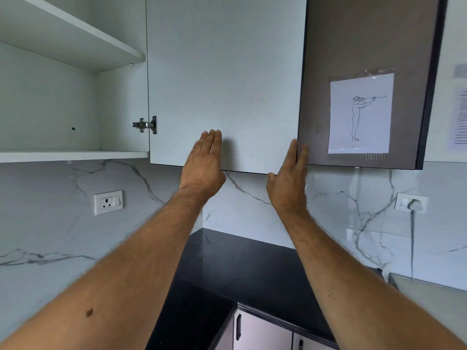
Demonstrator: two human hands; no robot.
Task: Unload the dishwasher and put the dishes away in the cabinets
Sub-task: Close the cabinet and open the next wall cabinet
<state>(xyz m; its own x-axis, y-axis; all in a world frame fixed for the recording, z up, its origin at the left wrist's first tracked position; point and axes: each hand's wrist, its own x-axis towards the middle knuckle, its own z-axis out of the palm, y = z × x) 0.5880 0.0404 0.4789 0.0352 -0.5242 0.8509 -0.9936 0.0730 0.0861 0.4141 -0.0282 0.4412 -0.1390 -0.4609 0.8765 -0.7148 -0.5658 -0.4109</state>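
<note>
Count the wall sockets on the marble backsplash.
2. One socket sits on the left wall below the open cabinet; the other socket, with a plug and cord, is at right. The arms may hide more.

The open cabinet door [222,79] looks matt white and smooth, like laminate; its hinge [146,125] is shiny metal; the neighbouring door [366,41] is matt brown with fine ribbing; a paper sheet [360,113] sits under glossy tape; the wall [252,198] is polished veined marble; the counter [242,269] is glossy black stone.

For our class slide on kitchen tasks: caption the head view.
Both hands, left hand and right hand, flat-fingered at an open cabinet door above a black counter.
</note>
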